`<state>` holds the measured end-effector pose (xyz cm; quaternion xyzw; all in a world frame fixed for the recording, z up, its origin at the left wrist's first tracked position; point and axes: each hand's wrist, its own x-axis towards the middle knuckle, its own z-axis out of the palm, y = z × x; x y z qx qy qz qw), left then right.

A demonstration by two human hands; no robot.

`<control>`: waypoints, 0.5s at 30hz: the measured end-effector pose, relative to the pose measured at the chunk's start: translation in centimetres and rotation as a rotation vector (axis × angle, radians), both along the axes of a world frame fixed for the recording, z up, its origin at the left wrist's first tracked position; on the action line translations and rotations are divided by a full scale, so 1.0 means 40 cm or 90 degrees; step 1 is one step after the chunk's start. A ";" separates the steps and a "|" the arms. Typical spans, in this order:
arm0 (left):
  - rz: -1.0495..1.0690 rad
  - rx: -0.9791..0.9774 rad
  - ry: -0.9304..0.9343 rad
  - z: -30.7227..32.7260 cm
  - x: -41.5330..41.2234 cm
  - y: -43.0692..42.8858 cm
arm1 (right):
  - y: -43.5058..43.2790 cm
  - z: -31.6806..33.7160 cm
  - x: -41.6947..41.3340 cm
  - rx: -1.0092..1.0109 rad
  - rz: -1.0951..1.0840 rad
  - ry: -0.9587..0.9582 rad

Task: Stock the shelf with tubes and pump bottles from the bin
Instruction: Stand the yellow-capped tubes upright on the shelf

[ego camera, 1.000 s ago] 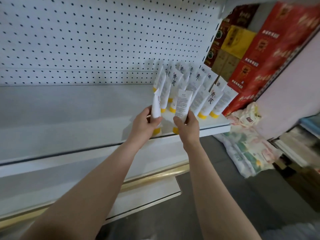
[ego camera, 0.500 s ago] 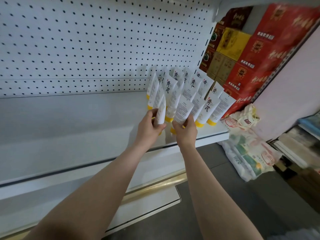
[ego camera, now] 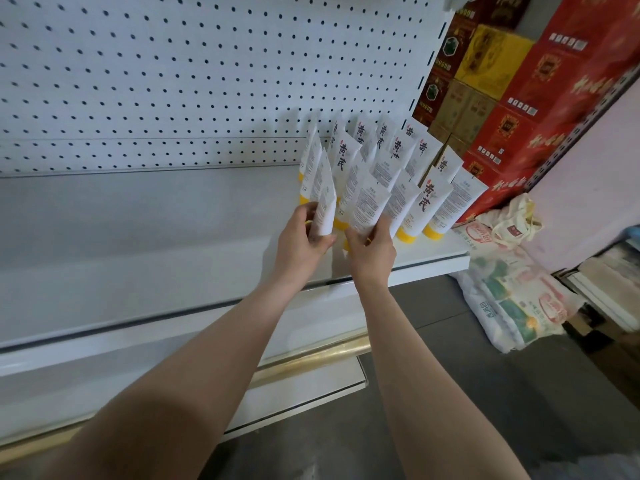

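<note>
Two tubes in hand at the shelf (ego camera: 173,237).
Fingers of left hand (ego camera: 304,244) curl round left tube (ego camera: 327,211) at its lower end; right hand (ego camera: 372,252) grips right tube (ego camera: 369,206) likewise.

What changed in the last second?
The left hand pushed its white yellow-capped plastic tube, and the right hand its matching tube, farther onto the white metal shelf, up against the standing group of tubes. Neither grip was released. The group and the stacked red boxes stayed put.

tubes (ego camera: 391,174) on shelf (ego camera: 138,237) right end, boxes (ego camera: 502,81) right beyond
</note>
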<state>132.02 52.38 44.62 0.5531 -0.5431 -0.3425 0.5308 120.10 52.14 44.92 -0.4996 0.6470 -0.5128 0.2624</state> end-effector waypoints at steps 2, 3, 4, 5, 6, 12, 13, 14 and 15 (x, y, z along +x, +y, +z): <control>0.007 0.007 -0.022 -0.007 0.002 0.005 | 0.006 -0.010 0.000 0.006 0.002 0.006; 0.008 0.008 -0.030 -0.013 0.006 0.008 | 0.010 -0.016 0.000 0.009 0.002 0.010; 0.008 0.009 -0.038 -0.020 0.011 0.013 | 0.015 -0.024 0.002 0.008 -0.001 0.010; 0.008 0.009 -0.050 -0.026 0.016 0.019 | 0.021 -0.031 0.006 0.004 -0.007 0.004; 0.009 0.011 -0.062 -0.031 0.023 0.027 | 0.027 -0.036 0.011 -0.002 -0.014 -0.005; 0.017 -0.003 -0.059 -0.039 0.085 0.099 | 0.082 -0.052 0.054 0.020 -0.079 -0.034; 0.021 -0.007 -0.056 -0.038 0.102 0.112 | 0.097 -0.054 0.064 0.025 -0.087 -0.038; 0.027 -0.012 -0.052 -0.038 0.121 0.127 | 0.114 -0.055 0.077 0.025 -0.093 -0.038; 0.036 -0.017 -0.047 -0.038 0.142 0.143 | 0.131 -0.055 0.093 0.021 -0.097 -0.036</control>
